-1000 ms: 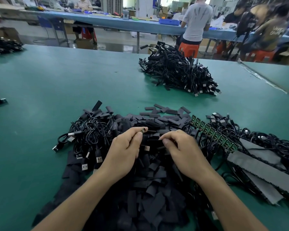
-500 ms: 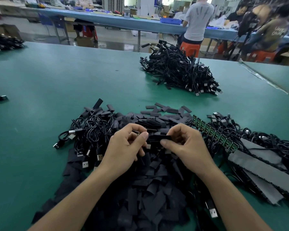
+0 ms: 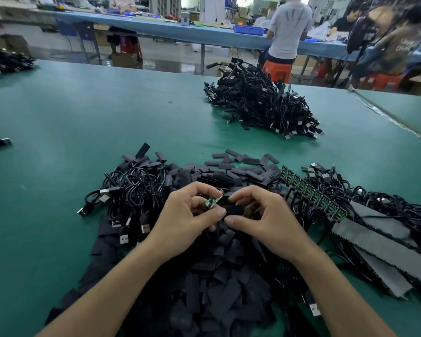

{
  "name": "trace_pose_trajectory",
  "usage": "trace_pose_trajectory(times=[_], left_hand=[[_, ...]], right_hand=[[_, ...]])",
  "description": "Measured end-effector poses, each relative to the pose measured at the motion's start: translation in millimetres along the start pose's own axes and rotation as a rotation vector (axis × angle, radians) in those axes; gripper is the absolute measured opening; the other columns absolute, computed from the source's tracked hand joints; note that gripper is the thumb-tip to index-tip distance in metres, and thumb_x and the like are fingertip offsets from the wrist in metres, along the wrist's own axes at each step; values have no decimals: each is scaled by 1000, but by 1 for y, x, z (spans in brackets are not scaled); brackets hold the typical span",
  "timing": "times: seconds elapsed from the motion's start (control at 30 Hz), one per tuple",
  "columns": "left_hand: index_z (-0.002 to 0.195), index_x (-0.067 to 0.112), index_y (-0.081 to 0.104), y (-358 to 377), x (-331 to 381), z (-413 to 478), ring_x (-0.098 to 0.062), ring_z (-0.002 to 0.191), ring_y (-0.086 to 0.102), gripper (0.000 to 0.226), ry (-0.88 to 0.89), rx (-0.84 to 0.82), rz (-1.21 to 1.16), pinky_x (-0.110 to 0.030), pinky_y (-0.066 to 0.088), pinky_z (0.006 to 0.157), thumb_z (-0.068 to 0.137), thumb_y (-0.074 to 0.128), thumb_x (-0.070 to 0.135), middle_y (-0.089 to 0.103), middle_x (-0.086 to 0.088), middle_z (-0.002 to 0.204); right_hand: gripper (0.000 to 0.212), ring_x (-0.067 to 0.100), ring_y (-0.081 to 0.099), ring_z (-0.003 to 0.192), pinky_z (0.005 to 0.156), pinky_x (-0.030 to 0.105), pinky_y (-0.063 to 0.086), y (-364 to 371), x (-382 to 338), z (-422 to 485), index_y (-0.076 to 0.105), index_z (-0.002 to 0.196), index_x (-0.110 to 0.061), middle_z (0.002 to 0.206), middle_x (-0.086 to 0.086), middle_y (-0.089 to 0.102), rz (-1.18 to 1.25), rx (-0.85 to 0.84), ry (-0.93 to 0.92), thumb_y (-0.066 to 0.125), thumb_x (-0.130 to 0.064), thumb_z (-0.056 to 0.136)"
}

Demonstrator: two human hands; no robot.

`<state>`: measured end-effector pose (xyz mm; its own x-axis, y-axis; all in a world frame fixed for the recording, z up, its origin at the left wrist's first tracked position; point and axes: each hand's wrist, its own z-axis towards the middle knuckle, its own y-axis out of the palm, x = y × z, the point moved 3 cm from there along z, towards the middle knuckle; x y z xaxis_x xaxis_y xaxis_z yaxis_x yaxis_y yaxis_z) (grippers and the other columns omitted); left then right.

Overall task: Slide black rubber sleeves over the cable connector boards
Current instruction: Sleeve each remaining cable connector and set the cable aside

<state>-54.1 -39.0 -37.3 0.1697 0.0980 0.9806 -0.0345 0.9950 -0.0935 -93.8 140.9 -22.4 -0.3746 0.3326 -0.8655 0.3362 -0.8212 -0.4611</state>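
L hand (image 3: 187, 222) was curled, thumb & fingers clamped on a small green connector board (image 3: 210, 202), held just above the heap at centre. R hand (image 3: 269, 223) sat right beside it, thumb & forefinger pinched on one black sleeve (image 3: 234, 210). The sleeve lay roughly level betw. the two thumbs. Its L end was just below the board & very close to it. Couldn't tell whether the board's tip was inside the sleeve mouth, as fingers hid that bit. The two thumbs were nearly touching.

Under & around the wrists was a big heap of loose sleeves (image 3: 212, 295), spreading from the near edge up past the hands & crowding right under the held parts. L of the hands, touching the heap, was a tangle of black cables (image 3: 134, 188) w/ silver USB plugs sticking out. To the R, a row of green boards (image 3: 312, 194) ran diagonally, close to the R hand's knuckles. There were more cables (image 3: 379, 203) behind it & grey foam strips (image 3: 379, 244) alongside.

On the far side of the green table (image 3: 58, 147), well apart, sat another cable pile (image 3: 263, 105). Beyond that were a blue bench (image 3: 170, 30) & a person in a grey shirt (image 3: 288, 27), back turned.
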Motion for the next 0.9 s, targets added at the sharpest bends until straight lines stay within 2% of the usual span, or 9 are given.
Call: trace_pose_trajectory(times=[0.07,0.2,0.33,0.4,0.5,0.57,0.67,0.77,0.9], left_hand=[[101,15,65,0,0,0,-13,53,63,23,-7,-15,-6,-15,45,50,85,76,2,71,-6,68],[102,13,63,1,0,1,-11,51,63,25,-24,-34,-11,-14,44,49,84,76,1,71,-3,65],[104,19,64,0,-2,1,-13,56,66,23,-38,-31,-5,-17,44,49,87,75,10,72,-7,69],[106,21,64,-1,-3,1,-14,61,68,20,-40,-28,3,-19,45,49,90,72,12,73,-9,73],[110,20,62,-2,-3,2,-15,64,71,18,-35,-12,-18,-18,46,47,95,65,9,76,-6,80],[114,21,56,-2,-3,3,-16,65,72,21,-39,-9,-34,-18,45,46,98,61,9,77,-5,86],[114,20,45,-2,-4,3,-18,63,72,20,-56,-8,-52,-19,44,45,100,57,11,78,-5,91],[108,14,49,-2,-5,3,-17,62,71,11,-68,-16,-47,-18,44,45,100,57,13,78,-5,89],[105,13,61,-2,-5,3,-14,60,69,8,-51,-13,-19,-18,45,45,99,58,10,78,-4,87]], right_hand=[[30,2,59,73,69,17,49,2,-3,-1,71,100,-36,89,-14,67,-83,11,-62,85,-24,76],[31,9,67,82,73,29,52,6,-8,-1,76,104,-33,92,-14,72,-206,11,-166,84,-19,77],[27,1,67,83,70,12,47,5,-10,-2,77,103,-28,89,-16,73,-222,19,-222,83,-21,78],[26,-5,68,86,75,10,49,6,-8,-2,78,104,-26,90,-20,74,-187,13,-212,82,-22,78],[33,-8,68,88,77,9,49,3,-3,-1,78,105,-24,91,-26,71,-132,75,-149,79,-37,75],[35,-7,68,86,76,9,49,-1,1,-1,78,102,-27,90,-24,73,-67,126,-100,76,-43,72],[23,-3,69,81,72,11,50,-5,1,0,75,93,-37,87,-21,74,35,155,-59,76,-42,71],[16,-6,66,70,64,7,47,-5,-3,0,73,87,-38,81,-22,74,61,166,-84,78,-34,73],[25,-10,62,62,59,4,45,-5,-3,-1,71,91,-37,79,-26,72,92,177,-90,80,-19,76]])
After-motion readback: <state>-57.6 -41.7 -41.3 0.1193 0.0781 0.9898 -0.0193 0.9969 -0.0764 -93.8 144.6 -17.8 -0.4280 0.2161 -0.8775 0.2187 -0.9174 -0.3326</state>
